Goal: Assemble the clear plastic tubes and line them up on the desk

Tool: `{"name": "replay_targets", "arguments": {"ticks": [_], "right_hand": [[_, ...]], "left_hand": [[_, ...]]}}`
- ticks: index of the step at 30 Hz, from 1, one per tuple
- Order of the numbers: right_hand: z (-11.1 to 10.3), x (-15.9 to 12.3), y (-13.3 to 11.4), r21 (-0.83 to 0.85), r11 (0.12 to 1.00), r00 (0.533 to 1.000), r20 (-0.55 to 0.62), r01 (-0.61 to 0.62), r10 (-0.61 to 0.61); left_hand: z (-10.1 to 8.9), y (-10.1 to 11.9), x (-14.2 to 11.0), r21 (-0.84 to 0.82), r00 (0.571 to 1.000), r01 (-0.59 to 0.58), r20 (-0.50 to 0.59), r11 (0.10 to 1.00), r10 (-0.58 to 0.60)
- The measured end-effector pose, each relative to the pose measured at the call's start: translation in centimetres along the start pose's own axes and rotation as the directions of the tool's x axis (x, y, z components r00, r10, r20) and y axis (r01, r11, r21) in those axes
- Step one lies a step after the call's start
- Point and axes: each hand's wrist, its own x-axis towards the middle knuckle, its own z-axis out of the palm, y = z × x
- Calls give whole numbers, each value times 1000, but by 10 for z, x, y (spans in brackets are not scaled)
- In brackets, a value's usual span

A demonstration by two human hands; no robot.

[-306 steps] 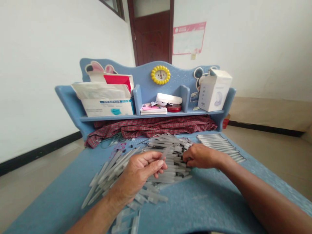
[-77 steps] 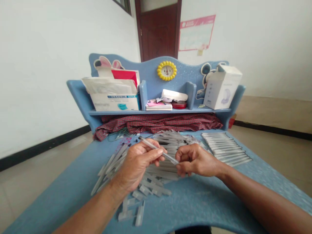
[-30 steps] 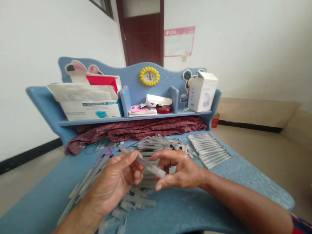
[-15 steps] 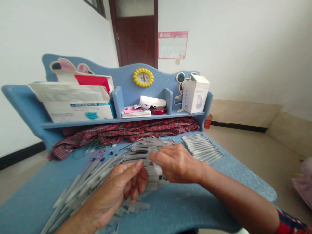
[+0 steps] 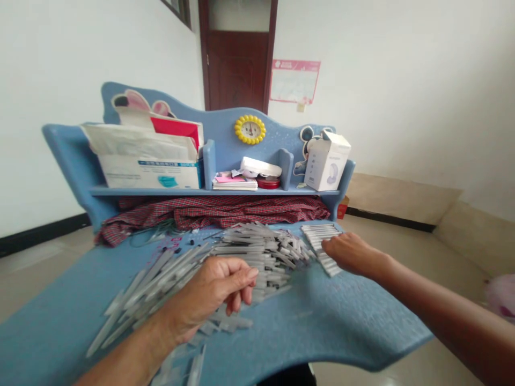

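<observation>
My left hand [image 5: 227, 284] is closed over the front of a heap, thumb tip against the curled fingers; whatever it may hold is hidden. Below and around it lie clear, slim plastic tubes like pen barrels [image 5: 156, 287], spread in a loose fan on the left. Shorter translucent pieces like pen caps [image 5: 287, 249] are piled in the middle. On the right, my right hand [image 5: 354, 254] reaches over a neat row of pen-like sticks [image 5: 322, 236], covering its near right part. Its fingers are bent in and mostly turned away, so anything in them cannot be seen.
The blue desk [image 5: 341, 316] carries a back shelf with a mask box [image 5: 161, 171], a small white box [image 5: 328, 163], a red round tin [image 5: 268, 183] and a flower clock [image 5: 250, 130]. Checked cloth [image 5: 209, 212] lies beneath the shelf. Small black bits [image 5: 192, 242] are scattered before it.
My right hand has moved right, from beside my left hand over the heap to the row of sticks. The whitish piece seen in it no longer shows. My left hand's fingers have curled closer together.
</observation>
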Motion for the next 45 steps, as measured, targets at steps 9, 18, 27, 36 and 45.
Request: {"name": "replay_targets", "arguments": {"ticks": [9,18,27,36,45], "right_hand": [[37,-4,6,-8,998,998,29,-58,58],[48,-2,8,8,996,996,12,-94,94],[41,-6,6,26,995,995,32,-92,92],[35,-5,-1,40,997,997,53,-64,62],[8,-4,-30,199,979,999,-31,43,-38]], "left_hand": [[3,2,1,84,1000,2,22,996,-4],[2,1,2,125,998,33,42,992,-39],[0,-1,1,141,999,21,45,990,-28],[-2,3,-1,134,1000,14,18,991,-16],[-4,3,-1,137,998,-6,-55,991,14]]}}
